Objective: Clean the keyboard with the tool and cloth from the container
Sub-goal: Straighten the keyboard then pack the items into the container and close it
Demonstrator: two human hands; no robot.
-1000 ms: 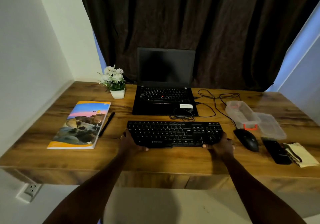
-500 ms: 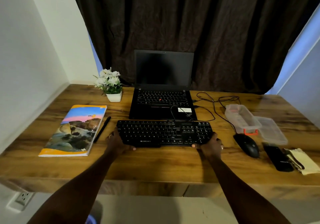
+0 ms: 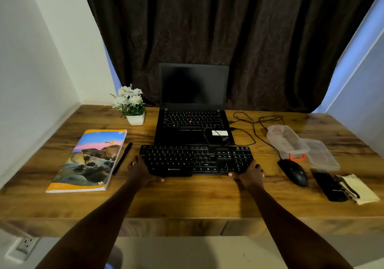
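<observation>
Two hands hold the black plastic keyboard [image 3: 196,159], one at each end. It lies square across the middle of the brown wood-grain desk [image 3: 197,202]. The left hand [image 3: 141,170] wraps its fingers round the left end, thumb tucked against the front edge. The right hand [image 3: 248,173] grips the right front corner the same way, fingers curled close on the casing. Whether the keyboard is lifted or resting on the desk cannot be told.

Taking the keyboard as the dial's centre:
- At 12 o'clock, just behind it, an open black laptop [image 3: 193,127] stands with a dark screen.
- At 3 o'clock a black corded mouse [image 3: 294,172] lies near the right hand.
- At 2 o'clock is a clear plastic container [image 3: 287,141] with an orange clip, its clear lid [image 3: 321,154] just beside it.
- At 4 o'clock, well apart from the keyboard, the flat black tool [image 3: 329,185] lies touching the folded pale yellow cloth [image 3: 359,191]; both are outside the container.
- At 9 o'clock is a black pen [image 3: 122,157], and beyond it a notebook [image 3: 89,160] with a landscape cover.
- At 11 o'clock a small white pot of white flowers [image 3: 133,106] stands.
</observation>
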